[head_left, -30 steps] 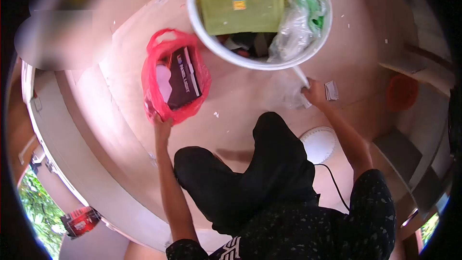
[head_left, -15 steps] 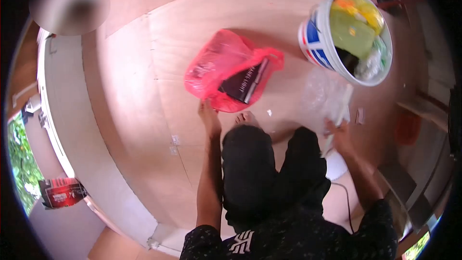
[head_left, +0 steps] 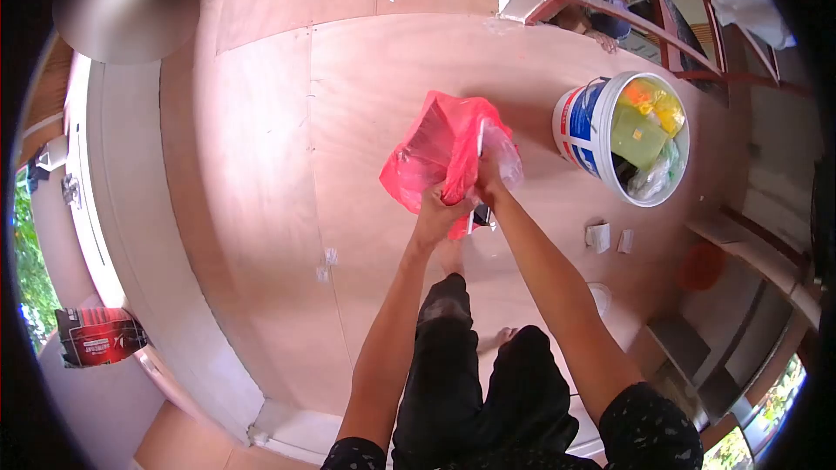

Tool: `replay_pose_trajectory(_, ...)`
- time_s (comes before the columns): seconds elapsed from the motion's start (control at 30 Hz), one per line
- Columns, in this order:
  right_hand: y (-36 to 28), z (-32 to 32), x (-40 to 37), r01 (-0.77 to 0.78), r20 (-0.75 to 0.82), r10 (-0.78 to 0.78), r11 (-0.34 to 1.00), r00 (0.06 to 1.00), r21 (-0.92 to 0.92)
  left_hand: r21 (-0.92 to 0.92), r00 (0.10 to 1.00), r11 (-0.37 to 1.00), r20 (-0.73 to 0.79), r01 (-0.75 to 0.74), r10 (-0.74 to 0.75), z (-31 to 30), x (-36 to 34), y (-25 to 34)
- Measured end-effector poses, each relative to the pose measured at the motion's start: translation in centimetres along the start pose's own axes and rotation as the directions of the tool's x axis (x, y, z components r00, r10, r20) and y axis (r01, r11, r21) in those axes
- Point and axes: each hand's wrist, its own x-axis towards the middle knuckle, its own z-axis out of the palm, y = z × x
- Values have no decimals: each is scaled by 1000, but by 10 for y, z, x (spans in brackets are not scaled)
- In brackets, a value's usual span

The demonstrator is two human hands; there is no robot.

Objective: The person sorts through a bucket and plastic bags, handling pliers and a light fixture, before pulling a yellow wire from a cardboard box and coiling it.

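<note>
A pink plastic bag (head_left: 427,157) is raised before me over the floor, its side bunched near my hands. My left hand (head_left: 438,213) is closed around the bag's near edge. Beside it, my right hand (head_left: 490,176) is closed on crumpled clear plastic (head_left: 507,150), up against the bag's right side. A thin white edge (head_left: 481,135) stands up just above the right-hand fingers. Below the hands, part of a black box (head_left: 481,216) shows at the bag's underside. The bag's contents are mostly hidden.
A white and blue bucket (head_left: 582,126) filled with plastic bags and a yellow-green piece stands at right. Small white scraps (head_left: 597,238) lie on the pinkish board floor (head_left: 252,209). Another person's hand (head_left: 603,42) shows at the upper right by a red frame (head_left: 644,17).
My right hand has brought the clear plastic from the right over to the pink bag. My left hand has lifted the bag, and the view has shifted.
</note>
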Motion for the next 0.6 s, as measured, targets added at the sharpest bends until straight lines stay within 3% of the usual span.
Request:
replay_pose_trajectory(0.03,-14,9,-9,138,-56,-151,973,987,-187,-62,999,998,23,-29,31,3,-2,13)
replay_pose_trajectory(0.07,-20,-5,-6,328,38,-366,779,930,-534,-72,1000,997,19,-21,23,5,-6,24)
replay_pose_trajectory(0.1,-39,-8,-19,367,98,-358,846,929,-386,-117,996,993,-94,1,-12,8,-9,41)
replay_pose_trajectory(0.13,-43,-25,-16,160,42,-156,910,987,-382,-159,979,987,-198,18,-50,8,-10,54)
replay_pose_trajectory(0.17,-45,-41,-12,-50,-11,49,930,999,-364,-159,980,987,-189,25,-55,7,-6,62)
replay_pose_trajectory(0.2,-61,-44,-18,-49,-15,47,931,999,-362,-231,965,973,-257,-2,-59,2,2,66)
replay_pose_trajectory(0.23,-80,-45,-26,-131,-15,138,889,990,-439,-301,943,953,-327,-34,-69,-4,12,66)
replay_pose_trajectory(0.3,-104,-43,-35,-211,-24,232,830,972,-516,-338,951,939,-268,54,-151,-21,32,59)
replay_pose_trajectory(0.33,-110,-46,-37,-190,38,232,872,972,-451,-368,951,918,-203,146,-233,-25,42,59)
replay_pose_trajectory(0.4,-121,-53,-39,-183,90,232,910,969,-372,-365,959,913,-140,181,-246,-29,65,60)
replay_pose_trajectory(0.47,-132,-59,-42,-262,170,280,957,945,-121,-405,976,898,-50,175,-213,-18,81,69)
replay_pose_trajectory(0.6,-164,-53,-60,-222,153,199,964,968,146,-485,943,815,72,317,-324,13,94,102)
